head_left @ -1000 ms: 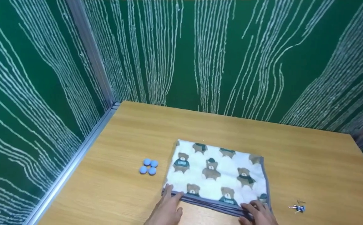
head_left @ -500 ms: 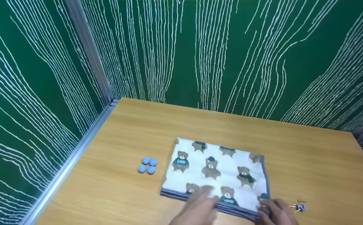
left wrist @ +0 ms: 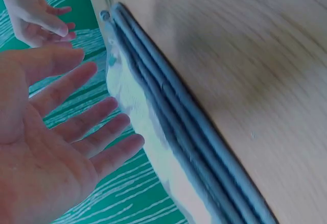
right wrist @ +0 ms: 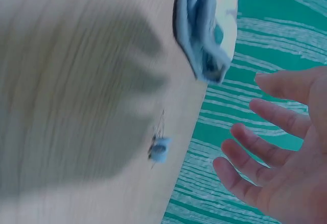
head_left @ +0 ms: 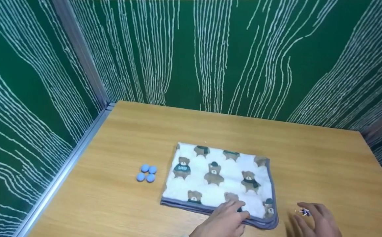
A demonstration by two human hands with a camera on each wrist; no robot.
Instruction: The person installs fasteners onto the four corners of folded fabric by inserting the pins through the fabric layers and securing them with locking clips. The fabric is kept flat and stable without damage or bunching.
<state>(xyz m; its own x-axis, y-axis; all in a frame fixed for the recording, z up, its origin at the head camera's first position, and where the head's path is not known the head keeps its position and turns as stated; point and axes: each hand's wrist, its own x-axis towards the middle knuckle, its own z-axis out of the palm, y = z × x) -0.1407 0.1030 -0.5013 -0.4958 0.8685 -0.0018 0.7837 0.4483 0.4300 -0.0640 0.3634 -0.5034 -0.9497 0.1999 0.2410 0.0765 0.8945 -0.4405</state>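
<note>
A folded white blanket (head_left: 194, 179) with a teddy bear print and grey-blue trim lies flat on the table. My left hand (head_left: 223, 219) is over the right part of its front edge. In the left wrist view, the fingers (left wrist: 110, 157) are spread beside the layered trim (left wrist: 173, 114); I cannot tell whether they touch it. To the right of the blanket, my right hand (head_left: 320, 220) hovers with parted fingers around a small blue piece with thin metal pins (head_left: 305, 212). The right wrist view shows this piece (right wrist: 161, 150) on the tabletop, apart from the fingers.
Several round blue pieces (head_left: 145, 172) sit in a cluster left of the blanket. A wooden table (head_left: 112, 148) bears everything. Green panels (head_left: 177, 65) with white wavy lines stand behind and beside it, joined by a grey metal post (head_left: 82, 49).
My right hand has left the blanket's front right corner and moved right to the small pinned piece. My left hand has moved right along the blanket's front edge from its left corner.
</note>
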